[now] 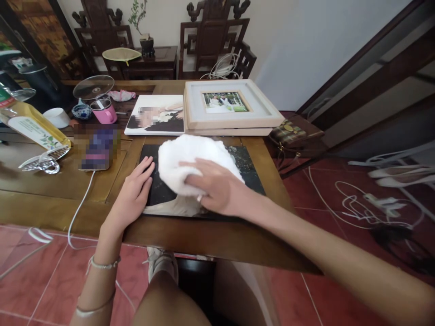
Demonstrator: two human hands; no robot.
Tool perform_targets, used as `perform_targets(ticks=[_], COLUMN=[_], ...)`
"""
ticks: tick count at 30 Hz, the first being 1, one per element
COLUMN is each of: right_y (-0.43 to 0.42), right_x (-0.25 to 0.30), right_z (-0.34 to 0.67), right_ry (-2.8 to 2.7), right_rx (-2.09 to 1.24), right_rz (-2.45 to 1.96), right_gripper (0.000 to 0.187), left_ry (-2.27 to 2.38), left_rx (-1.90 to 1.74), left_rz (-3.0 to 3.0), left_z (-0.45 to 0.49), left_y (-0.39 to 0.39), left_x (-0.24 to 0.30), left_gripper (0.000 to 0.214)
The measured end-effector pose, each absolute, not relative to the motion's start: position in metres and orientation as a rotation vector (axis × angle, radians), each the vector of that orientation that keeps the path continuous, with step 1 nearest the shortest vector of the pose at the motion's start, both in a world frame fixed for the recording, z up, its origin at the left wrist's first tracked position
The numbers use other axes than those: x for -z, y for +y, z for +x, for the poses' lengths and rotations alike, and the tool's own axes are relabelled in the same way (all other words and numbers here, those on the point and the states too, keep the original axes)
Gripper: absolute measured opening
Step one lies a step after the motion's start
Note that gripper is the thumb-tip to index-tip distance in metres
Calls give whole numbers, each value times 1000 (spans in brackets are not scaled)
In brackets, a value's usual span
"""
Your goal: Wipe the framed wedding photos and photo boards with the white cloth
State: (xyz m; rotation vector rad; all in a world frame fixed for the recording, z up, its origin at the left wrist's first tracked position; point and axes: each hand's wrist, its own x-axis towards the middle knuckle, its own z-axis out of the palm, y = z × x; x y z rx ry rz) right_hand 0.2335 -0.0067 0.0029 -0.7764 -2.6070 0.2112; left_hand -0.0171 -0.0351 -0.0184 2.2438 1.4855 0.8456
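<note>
A dark photo print or panel (pixel 163 199) lies flat at the table's front edge, with small droplets or specks showing at its upper right. Over its middle is a bunched white cloth (pixel 190 156), which hides much of the picture. My right hand (pixel 217 185) grips the cloth from above, fingers closed into its folds and slightly blurred. My left hand (pixel 136 192) rests with outstretched fingers on the panel's left edge.
Behind the panel lie a white-edged photo (pixel 154 115) and stacked framed pictures (pixel 234 120). To the left are a phone (pixel 98 149) on a cable, a hair claw (pixel 45 160), an oil bottle (pixel 34 127) and a pink mug (pixel 104 111). Cables (pixel 370 208) trail across the floor at right.
</note>
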Motion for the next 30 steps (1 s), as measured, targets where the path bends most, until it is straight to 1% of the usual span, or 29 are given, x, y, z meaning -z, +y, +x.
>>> perform_targets(ticks=[4,8,12,18,20,22,26,30], right_y=[39,42,-4,-95,-107,-104,-68,-22], right_x=[-2,-5,-2,-7,-10,-11,-9,-4], right_z=[220,207,205,219,227,234,243,233], right_ry=[-2598,-2560,-2518,-2574,-2596,-2607,-2575,-2491], right_rx=[-137,-131,-138,-272,-315,-350,-298,-139], right_rz=[-939,-1037,-976,-601,-577,-608,-802,-1100], right_gripper=[40,39,41,26,28,35,48,44], left_ry=[1484,1483,1480,1454,1457,1471,1491,1501], left_rx=[-859,-871,-875,-867,-874,-873,-870,-895], left_rz=[2235,2226,2214,2193,2191,2196,2213,2204], left_z=[-17,-17,-17,-18,-18,-18,-17,-16], left_y=[-36,-36,-36,-37,-37,-36,-35,-36], left_x=[19,19,18,16,16,16,17,16], left_gripper=[46,45,45,45,46,46,46,46])
